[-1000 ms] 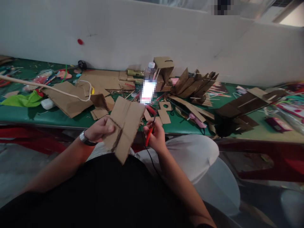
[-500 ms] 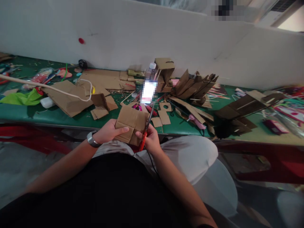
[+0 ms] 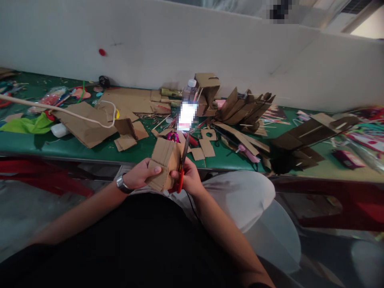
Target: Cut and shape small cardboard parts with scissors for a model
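Observation:
A scored piece of brown cardboard (image 3: 164, 154) is held above my lap, folded along its crease so that two faces meet at an angle. My left hand (image 3: 140, 173) grips its left side, thumb across the front face. At the right edge, my right hand (image 3: 189, 176) pinches the cardboard with its thumb. That same hand holds red-handled scissors (image 3: 181, 180), their dark blades pointing up and away beside the cardboard. Whether the blades are parted is hard to see. The fingers behind the cardboard are hidden.
On the green table (image 3: 99, 150) lie cardboard scraps (image 3: 207, 148), a lit phone (image 3: 187, 116), a clear bottle (image 3: 191, 90), a pink glue gun (image 3: 248, 155) and slotted cardboard pieces (image 3: 243, 108). A pale cable (image 3: 69, 110) crosses the left side. A white wall (image 3: 150, 48) stands behind.
The cardboard was nearly flat and is now bent at its crease, looking narrower. Both hands have come slightly closer together and lower; the scissors stay in my right hand, turned more upright.

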A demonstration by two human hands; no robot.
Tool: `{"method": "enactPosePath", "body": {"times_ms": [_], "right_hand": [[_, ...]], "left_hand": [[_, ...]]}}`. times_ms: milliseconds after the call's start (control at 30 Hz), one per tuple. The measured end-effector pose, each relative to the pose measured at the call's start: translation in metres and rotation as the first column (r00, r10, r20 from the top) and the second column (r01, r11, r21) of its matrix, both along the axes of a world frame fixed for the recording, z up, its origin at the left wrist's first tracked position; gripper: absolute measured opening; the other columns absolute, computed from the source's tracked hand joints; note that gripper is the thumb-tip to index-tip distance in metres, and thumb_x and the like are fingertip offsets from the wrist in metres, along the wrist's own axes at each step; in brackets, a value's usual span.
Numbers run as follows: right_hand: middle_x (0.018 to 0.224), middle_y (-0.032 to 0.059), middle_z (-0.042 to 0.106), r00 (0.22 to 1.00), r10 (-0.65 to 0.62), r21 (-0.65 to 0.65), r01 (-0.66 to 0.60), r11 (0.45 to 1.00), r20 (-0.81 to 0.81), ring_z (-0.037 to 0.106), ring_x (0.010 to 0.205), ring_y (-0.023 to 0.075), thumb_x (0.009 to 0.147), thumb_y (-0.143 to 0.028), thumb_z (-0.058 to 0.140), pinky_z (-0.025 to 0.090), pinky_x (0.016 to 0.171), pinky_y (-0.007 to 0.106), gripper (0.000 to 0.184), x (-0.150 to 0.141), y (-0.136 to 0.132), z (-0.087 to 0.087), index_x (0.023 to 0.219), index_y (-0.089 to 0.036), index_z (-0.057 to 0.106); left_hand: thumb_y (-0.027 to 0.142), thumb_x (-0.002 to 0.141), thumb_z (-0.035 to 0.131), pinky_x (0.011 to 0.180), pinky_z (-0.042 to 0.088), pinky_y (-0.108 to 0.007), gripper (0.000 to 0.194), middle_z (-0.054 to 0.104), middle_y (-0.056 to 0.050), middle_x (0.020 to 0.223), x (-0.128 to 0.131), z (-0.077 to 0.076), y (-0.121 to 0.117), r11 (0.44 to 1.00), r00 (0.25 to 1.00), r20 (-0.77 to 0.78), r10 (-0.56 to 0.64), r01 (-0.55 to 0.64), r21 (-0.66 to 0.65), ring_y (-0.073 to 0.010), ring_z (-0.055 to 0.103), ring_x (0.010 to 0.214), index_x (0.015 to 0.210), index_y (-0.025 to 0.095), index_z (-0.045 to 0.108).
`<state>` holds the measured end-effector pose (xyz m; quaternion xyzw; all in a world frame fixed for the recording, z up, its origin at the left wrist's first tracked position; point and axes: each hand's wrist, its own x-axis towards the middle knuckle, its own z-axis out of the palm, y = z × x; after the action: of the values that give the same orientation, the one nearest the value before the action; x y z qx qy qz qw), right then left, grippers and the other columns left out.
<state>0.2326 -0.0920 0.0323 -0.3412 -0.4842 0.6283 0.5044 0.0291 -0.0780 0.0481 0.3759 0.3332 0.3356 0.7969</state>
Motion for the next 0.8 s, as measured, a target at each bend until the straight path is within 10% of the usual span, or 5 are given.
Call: {"method": "enactPosePath", "body": {"times_ms": [467,800], "right_hand": [[0.094,0.0028,0.075,1.000,-0.011,0.003,0.011,1.000,0.025,0.073,0.092,0.0254,0.059,-0.059,0.099,0.062,0.082,0.038,0.068,0.000,-0.002,-0.004,0.107,-0.025,0.066],[0.091,0.0023,0.069,0.970,-0.175,0.148,0.151,0.977,0.167,0.066,0.085,0.0192,0.068,-0.048,0.097,0.057,0.080,0.031,0.049,0.004,0.000,-0.001,0.094,-0.021,0.065]], "left_hand": [[0.056,0.057,0.100,0.065,0.065,-0.035,0.064,0.080,-0.008,0.086,0.007,-0.004,-0.001,0.997,0.996,-0.048,0.070,-0.069,0.018,-0.0219,0.075,0.070,0.099,0.013,0.076],[0.059,0.078,0.086,0.092,0.063,-0.044,0.059,0.083,-0.014,0.115,-0.010,0.007,0.003,0.875,0.872,-0.422,0.247,-0.014,0.483,-0.0337,0.077,0.105,0.114,0.013,0.082]]}}
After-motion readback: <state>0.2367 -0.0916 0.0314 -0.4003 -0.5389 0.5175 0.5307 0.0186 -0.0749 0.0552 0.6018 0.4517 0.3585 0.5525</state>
